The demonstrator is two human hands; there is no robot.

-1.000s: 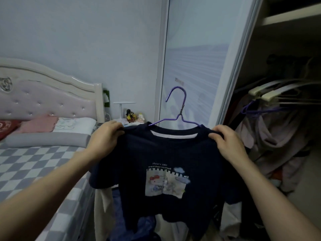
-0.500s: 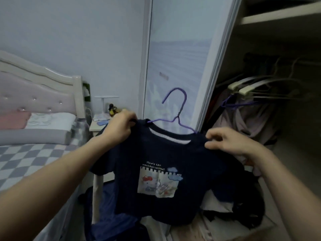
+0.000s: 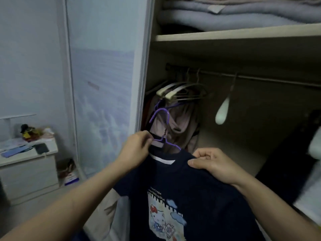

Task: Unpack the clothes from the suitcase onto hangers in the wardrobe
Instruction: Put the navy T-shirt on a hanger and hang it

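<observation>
The navy shirt (image 3: 182, 192) is already on the purple hanger (image 3: 162, 129), so dressing this garment looks done; hooking it onto the rail (image 3: 260, 78) is not yet done, since the hook sits well below the rail, in front of the clothes already hanging there. The left hand (image 3: 137, 150) pinches the hanger's wire shoulder just left of the hook, and the right hand (image 3: 212, 164) has its fingers curled, gripping the shirt's other shoulder. The suitcase is out of view, so how many clothes are left cannot be told. Along the rail, at its left end, hang pale hangers (image 3: 171, 92) and a beige garment (image 3: 180, 124); farther right hangs one white hanger (image 3: 222, 110), and that stretch of rail looks free. Above the rail, a shelf (image 3: 234, 33) carries folded blue blankets (image 3: 243, 13). Left of the rail stands a sliding door (image 3: 104, 75), and beyond that a white nightstand (image 3: 29, 164) with a dark phone (image 3: 41, 148) and small clutter.
</observation>
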